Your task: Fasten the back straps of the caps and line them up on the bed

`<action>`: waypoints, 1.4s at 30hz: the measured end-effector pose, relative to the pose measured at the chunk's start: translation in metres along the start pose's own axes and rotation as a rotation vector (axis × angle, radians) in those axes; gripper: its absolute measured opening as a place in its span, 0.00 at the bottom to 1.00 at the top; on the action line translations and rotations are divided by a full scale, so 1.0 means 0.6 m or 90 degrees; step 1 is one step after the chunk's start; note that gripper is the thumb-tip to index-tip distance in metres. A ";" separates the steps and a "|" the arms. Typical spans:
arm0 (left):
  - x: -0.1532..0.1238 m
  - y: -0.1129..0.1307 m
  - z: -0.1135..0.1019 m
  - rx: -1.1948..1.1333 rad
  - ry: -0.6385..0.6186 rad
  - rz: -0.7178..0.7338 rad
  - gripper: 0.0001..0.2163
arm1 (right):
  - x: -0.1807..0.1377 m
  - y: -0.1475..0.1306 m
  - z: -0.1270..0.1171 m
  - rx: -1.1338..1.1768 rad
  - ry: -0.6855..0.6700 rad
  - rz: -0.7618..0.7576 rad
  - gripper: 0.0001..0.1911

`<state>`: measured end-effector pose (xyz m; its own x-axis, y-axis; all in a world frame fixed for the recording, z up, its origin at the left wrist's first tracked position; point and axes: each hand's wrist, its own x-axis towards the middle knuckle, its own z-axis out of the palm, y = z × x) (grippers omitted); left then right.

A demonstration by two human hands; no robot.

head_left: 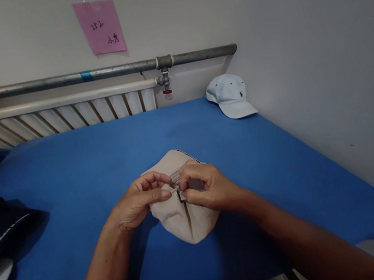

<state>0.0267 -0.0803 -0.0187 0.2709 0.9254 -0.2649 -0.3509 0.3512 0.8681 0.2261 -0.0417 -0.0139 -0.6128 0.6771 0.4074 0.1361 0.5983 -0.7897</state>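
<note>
A beige baseball cap [175, 217] lies on the blue cloth in front of me, its brim pointing away and its back strap toward me. My left hand [142, 197] pinches the end of the cap's strap between thumb and fingers, at the left of the back opening. From the right, my right hand [207, 184] pinches the strap by a small dark buckle [181, 196]. The fingertips of both hands nearly meet and partly hide the strap.
A light blue cap [232, 96] sits at the back right corner, against the wall. Dark and white caps [2, 228] lie at the left edge. Behind the blue-covered table [102, 150] run a radiator [88, 113], a metal pipe [120, 70] and a red-handled valve [167, 91].
</note>
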 end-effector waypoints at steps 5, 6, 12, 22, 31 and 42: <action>0.000 -0.001 0.003 0.018 0.009 -0.005 0.15 | 0.000 0.005 0.003 -0.064 -0.006 -0.052 0.08; 0.000 -0.002 0.003 0.024 0.012 -0.006 0.15 | 0.000 0.006 0.004 -0.071 -0.005 -0.062 0.08; 0.001 -0.006 0.002 0.059 0.029 0.001 0.14 | -0.001 0.008 0.000 -0.077 -0.037 -0.051 0.09; 0.001 -0.008 0.001 0.063 0.050 0.009 0.13 | 0.002 0.015 0.004 0.099 -0.044 0.119 0.03; 0.001 -0.001 0.008 0.018 0.048 0.028 0.14 | 0.004 0.018 -0.021 0.223 -0.102 0.137 0.08; 0.003 -0.006 0.001 0.032 0.059 0.037 0.12 | 0.003 0.021 -0.012 0.285 -0.129 0.246 0.11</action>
<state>0.0290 -0.0800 -0.0219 0.1658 0.9542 -0.2491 -0.3173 0.2908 0.9027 0.2321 -0.0299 -0.0199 -0.7260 0.6877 -0.0066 0.0652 0.0592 -0.9961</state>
